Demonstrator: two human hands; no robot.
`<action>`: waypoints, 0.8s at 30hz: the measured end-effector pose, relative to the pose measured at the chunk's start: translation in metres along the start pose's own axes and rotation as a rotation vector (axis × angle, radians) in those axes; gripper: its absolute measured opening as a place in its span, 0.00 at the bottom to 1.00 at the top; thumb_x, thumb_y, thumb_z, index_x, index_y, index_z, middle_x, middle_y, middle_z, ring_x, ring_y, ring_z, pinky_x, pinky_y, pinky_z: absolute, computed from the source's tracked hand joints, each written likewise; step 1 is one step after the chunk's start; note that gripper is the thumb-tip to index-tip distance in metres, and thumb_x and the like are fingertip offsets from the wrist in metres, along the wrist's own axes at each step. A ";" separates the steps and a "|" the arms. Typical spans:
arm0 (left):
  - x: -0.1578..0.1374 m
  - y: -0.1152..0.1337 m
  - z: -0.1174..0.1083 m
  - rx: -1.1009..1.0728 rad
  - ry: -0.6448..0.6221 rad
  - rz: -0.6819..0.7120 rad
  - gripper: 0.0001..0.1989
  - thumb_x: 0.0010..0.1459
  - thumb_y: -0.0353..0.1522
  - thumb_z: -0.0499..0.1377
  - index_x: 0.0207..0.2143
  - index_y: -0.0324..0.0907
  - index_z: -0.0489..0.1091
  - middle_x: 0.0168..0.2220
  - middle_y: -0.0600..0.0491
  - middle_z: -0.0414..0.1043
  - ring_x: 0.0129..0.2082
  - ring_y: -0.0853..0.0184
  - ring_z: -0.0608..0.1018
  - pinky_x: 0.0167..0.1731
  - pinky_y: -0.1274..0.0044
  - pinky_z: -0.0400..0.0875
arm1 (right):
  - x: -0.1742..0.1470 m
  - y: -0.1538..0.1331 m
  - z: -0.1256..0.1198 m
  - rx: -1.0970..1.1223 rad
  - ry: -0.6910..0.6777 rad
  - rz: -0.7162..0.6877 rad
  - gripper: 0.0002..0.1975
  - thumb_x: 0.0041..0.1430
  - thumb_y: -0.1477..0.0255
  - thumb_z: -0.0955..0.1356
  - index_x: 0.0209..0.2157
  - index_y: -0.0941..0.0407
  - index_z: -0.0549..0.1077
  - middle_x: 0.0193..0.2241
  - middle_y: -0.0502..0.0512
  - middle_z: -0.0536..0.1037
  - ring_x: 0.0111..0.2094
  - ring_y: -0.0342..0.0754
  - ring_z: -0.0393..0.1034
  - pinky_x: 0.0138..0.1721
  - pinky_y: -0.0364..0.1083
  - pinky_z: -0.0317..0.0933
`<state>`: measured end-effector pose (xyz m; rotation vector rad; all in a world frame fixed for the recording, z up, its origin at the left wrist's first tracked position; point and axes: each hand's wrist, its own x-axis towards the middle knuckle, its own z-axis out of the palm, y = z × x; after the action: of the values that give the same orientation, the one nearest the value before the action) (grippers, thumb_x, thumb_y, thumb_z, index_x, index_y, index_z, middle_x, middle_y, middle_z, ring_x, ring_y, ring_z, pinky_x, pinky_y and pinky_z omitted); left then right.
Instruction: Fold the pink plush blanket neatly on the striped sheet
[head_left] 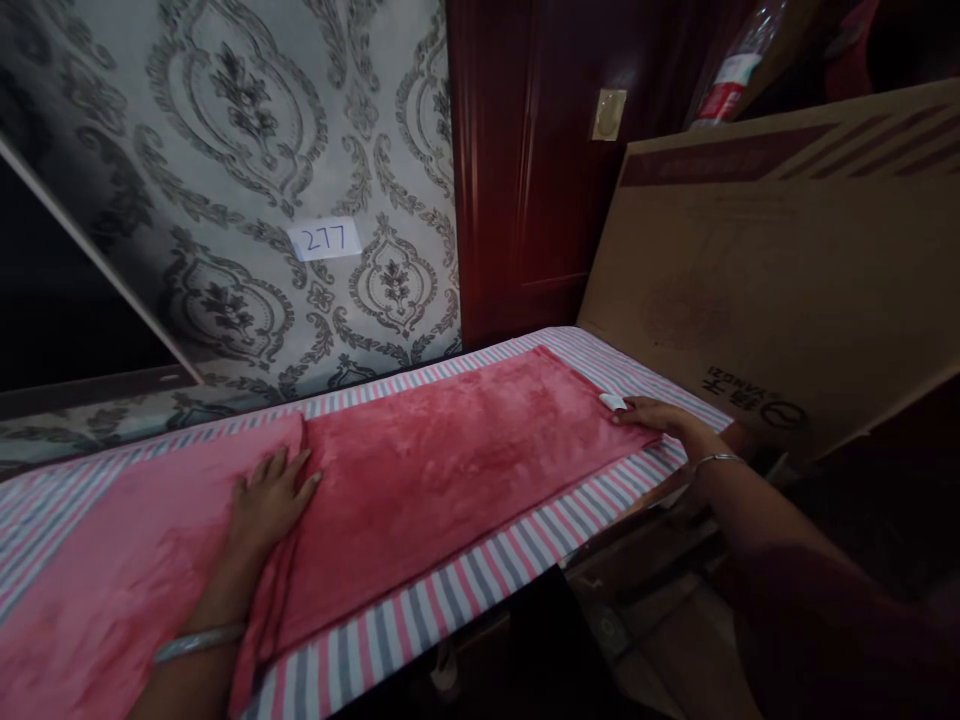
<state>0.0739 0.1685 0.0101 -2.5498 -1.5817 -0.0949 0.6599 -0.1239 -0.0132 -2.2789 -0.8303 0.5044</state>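
277 on paper, YANGZI on cardboard

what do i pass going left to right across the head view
Black panel → left hand → paper marked 277 → white tag → right hand → bottle with red and white label
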 end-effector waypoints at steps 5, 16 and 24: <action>-0.002 0.000 0.000 -0.001 0.002 -0.002 0.30 0.68 0.41 0.42 0.67 0.40 0.60 0.70 0.36 0.54 0.69 0.46 0.57 0.62 0.50 0.53 | -0.019 -0.043 0.000 0.294 -0.107 -0.019 0.13 0.47 0.61 0.72 0.27 0.56 0.73 0.24 0.56 0.77 0.25 0.49 0.70 0.26 0.45 0.65; -0.002 -0.002 0.005 -0.024 0.030 -0.014 0.29 0.67 0.41 0.47 0.66 0.41 0.63 0.69 0.37 0.55 0.68 0.46 0.60 0.62 0.49 0.54 | -0.113 -0.245 0.110 -0.218 -0.154 -0.606 0.15 0.55 0.74 0.70 0.46 0.58 0.77 0.37 0.52 0.80 0.37 0.48 0.73 0.36 0.40 0.62; -0.007 -0.002 0.007 -0.028 0.036 -0.019 0.28 0.67 0.41 0.49 0.66 0.43 0.63 0.69 0.37 0.55 0.69 0.47 0.59 0.62 0.50 0.53 | -0.183 -0.235 0.196 -0.408 -0.351 -0.762 0.17 0.61 0.76 0.67 0.51 0.59 0.76 0.48 0.62 0.80 0.49 0.56 0.73 0.44 0.45 0.63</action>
<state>0.0689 0.1647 0.0029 -2.5397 -1.6028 -0.1659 0.3212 -0.0228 0.0326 -2.0021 -2.0126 0.3961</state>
